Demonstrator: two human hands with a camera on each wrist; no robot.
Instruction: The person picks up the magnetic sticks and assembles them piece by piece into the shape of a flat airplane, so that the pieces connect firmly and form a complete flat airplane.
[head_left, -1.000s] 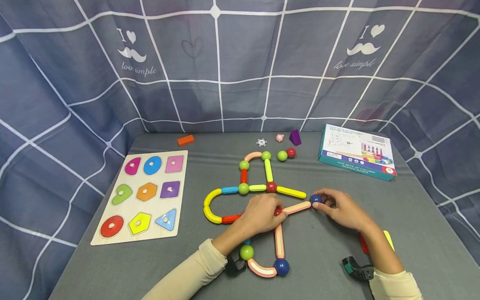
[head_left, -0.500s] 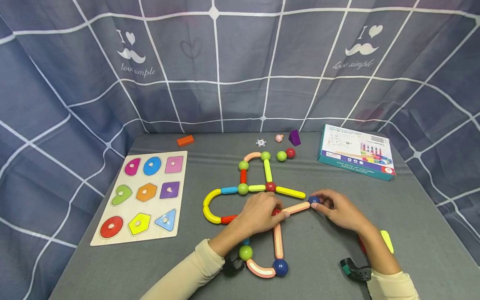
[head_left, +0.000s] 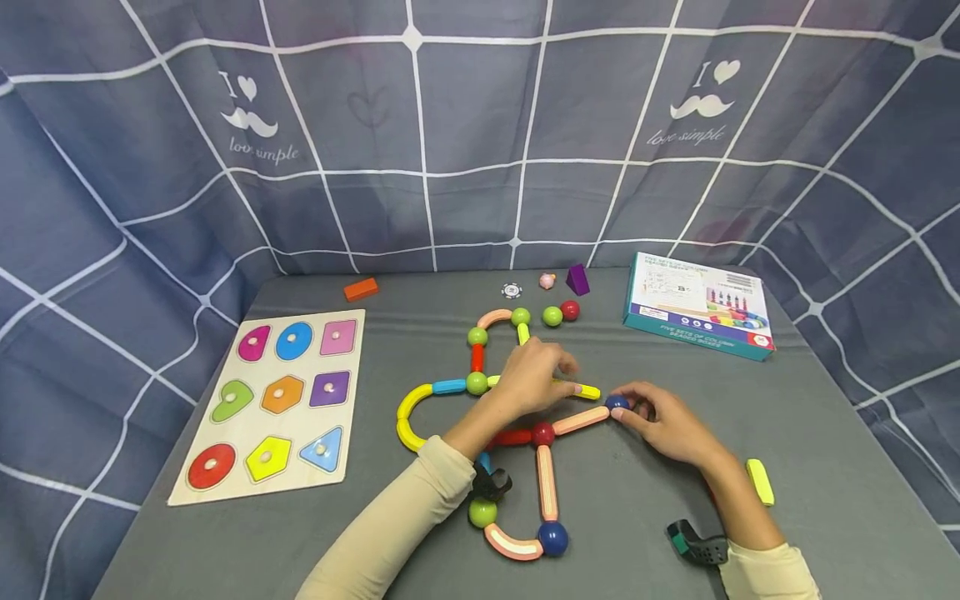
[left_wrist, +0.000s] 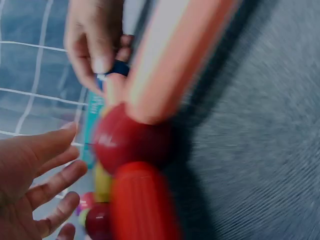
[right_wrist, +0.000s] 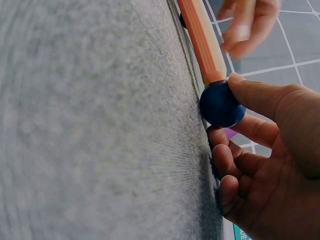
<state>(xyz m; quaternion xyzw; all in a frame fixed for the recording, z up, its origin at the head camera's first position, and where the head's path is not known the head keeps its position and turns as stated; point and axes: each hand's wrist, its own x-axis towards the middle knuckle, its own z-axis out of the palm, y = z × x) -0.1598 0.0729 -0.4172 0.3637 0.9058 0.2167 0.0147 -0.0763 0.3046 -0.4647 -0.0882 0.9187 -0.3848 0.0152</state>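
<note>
My right hand (head_left: 667,423) pinches a blue ball (head_left: 617,402) between thumb and fingertips. That ball meets the end of a salmon magnetic rod (right_wrist: 202,42), whose other end joins a red ball (head_left: 543,434). With fingers spread and holding nothing, my left hand (left_wrist: 37,185) appears beside this red ball in the left wrist view. In the head view it is over the inner end of a yellow rod (head_left: 588,391), hiding the second red ball (left_wrist: 99,221). Another salmon rod (head_left: 547,483) runs down to a second blue ball (head_left: 552,538).
Curved yellow rods (head_left: 408,408) and green balls (head_left: 477,383) extend the linked shape leftward. A wooden shape puzzle (head_left: 247,492) lies left, a box (head_left: 697,304) back right. Near my right forearm are a loose yellow-green rod (head_left: 760,482) and a black strap piece (head_left: 696,544).
My left hand has let go of the near red ball and moved up toward the yellow rod, uncovering that ball. My right hand stays on the blue ball. The head view has shifted slightly.
</note>
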